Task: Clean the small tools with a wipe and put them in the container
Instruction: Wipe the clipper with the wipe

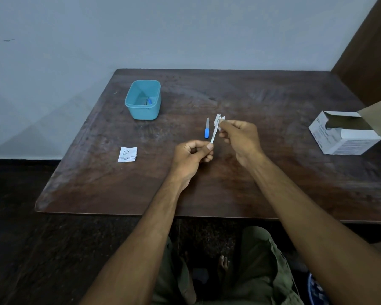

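Head view: left hand (191, 155) pinches metal tool (215, 130), right hand (240, 137) pinches wipe (222, 119) on it; one tool in container (143, 100), blue-handled tool (207, 128) left on bench (273, 172).

I see a dark wooden table (273, 172). On it: a teal tub (143, 106) far left of my grip, a blue-handled file (207, 128) just left, a torn wrapper (127, 154) (printed), a box (343, 134) far right.

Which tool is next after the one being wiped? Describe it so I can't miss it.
On the dark wooden table, look just left of the right hand. There lies the small nail file, flat on the wood, untouched. Unlike the all-metal tool the hands hold, it has a bright blue handle.
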Demonstrator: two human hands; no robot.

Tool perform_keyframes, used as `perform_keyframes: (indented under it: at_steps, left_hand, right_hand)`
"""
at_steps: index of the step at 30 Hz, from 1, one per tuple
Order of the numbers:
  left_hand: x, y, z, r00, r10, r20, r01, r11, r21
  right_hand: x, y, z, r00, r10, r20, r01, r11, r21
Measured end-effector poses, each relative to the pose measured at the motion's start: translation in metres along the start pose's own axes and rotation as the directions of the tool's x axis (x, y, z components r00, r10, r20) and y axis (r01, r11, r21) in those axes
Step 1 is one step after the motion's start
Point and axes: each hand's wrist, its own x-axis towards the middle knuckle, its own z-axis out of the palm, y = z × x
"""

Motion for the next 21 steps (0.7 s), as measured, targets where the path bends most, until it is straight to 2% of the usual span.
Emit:
perform_keyframes:
  at_steps: [6,12,18,21]
  left_hand:
    - [0.001,-0.001,0.0,0.999,0.009,-0.031,-0.01,1.0,-0.012]
    - [-0.001,-0.001,0.004,0.994,0.011,-0.11,-0.014,1.0,-0.022]
    - [-0.002,-0.003,0.006,0.99,0.056,-0.13,-0.054,0.998,0.023]
    - [-0.003,-0.004,0.005,0.99,0.061,-0.125,-0.057,0.998,0.032]
  right_hand:
    - [-0.015,0.02,0.004,0.997,0.024,0.068,-0.023,0.999,-0.026]
    - [-0.008,0.006,-0.009,0.998,-0.031,-0.06,0.037,0.994,0.103]
    - [-0.019,0.008,-0.006,0.968,-0.249,-0.027,0.245,0.964,-0.108]
    - [-0.021,0.011,-0.001,0.957,-0.29,0.013,0.287,0.941,-0.178]
